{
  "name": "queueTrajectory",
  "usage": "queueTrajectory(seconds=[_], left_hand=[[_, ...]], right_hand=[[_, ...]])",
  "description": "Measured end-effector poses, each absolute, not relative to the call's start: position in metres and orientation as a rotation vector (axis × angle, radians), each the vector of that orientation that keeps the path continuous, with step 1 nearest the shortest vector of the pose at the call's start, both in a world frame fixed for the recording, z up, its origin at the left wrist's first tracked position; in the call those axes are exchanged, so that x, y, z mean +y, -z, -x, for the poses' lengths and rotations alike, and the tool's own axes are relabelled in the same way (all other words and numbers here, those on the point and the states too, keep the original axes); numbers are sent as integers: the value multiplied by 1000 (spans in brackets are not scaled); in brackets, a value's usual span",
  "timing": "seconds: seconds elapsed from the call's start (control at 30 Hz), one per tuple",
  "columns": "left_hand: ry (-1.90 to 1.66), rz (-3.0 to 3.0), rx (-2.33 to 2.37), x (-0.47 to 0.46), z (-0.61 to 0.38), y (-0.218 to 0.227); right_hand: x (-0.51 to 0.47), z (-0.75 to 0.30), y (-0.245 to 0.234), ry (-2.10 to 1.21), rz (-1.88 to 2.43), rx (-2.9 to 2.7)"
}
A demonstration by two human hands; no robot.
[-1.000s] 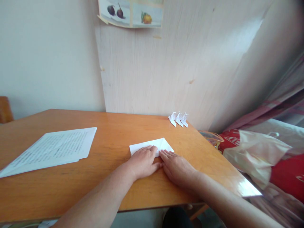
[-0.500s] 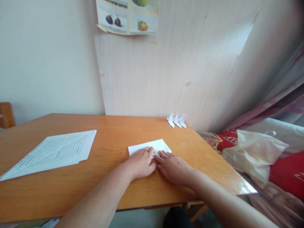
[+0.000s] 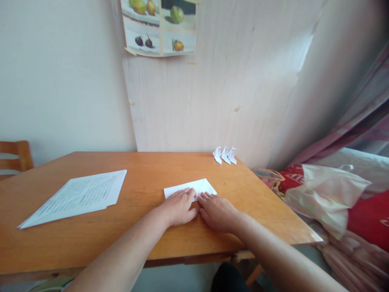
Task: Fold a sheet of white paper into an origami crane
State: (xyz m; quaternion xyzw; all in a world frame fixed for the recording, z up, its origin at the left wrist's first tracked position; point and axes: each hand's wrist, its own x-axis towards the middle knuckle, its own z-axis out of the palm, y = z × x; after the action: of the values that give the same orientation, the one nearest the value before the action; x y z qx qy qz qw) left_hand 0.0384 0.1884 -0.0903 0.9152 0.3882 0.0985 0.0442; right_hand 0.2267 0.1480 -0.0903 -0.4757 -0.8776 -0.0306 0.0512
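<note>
A folded white sheet of paper (image 3: 194, 186) lies on the orange wooden table (image 3: 142, 178). My left hand (image 3: 179, 207) lies flat on the near left part of the sheet, fingers stretched out. Beside it, my right hand (image 3: 217, 211) presses its fingertips on the sheet's near edge, fingers also extended. The two hands touch side by side. The near half of the paper is hidden under them.
Three small folded paper figures (image 3: 225, 155) stand at the table's far right corner by the wall. A printed stack of sheets (image 3: 79, 196) lies on the left. Red and clear plastic bags (image 3: 325, 194) sit off the right edge. A wooden chair (image 3: 15, 156) stands far left.
The camera has tilted up, showing more of the fruit poster. My hands have stayed pressed on the folded paper, the right one drawing slightly closer to the left.
</note>
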Motion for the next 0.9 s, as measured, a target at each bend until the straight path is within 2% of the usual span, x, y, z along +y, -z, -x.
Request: queueTrajectory(seconds=[0.9], left_hand=[[-155, -2912, 1107, 175, -14, 91]], right_hand=[[148, -226, 91, 80, 1494, -2630]])
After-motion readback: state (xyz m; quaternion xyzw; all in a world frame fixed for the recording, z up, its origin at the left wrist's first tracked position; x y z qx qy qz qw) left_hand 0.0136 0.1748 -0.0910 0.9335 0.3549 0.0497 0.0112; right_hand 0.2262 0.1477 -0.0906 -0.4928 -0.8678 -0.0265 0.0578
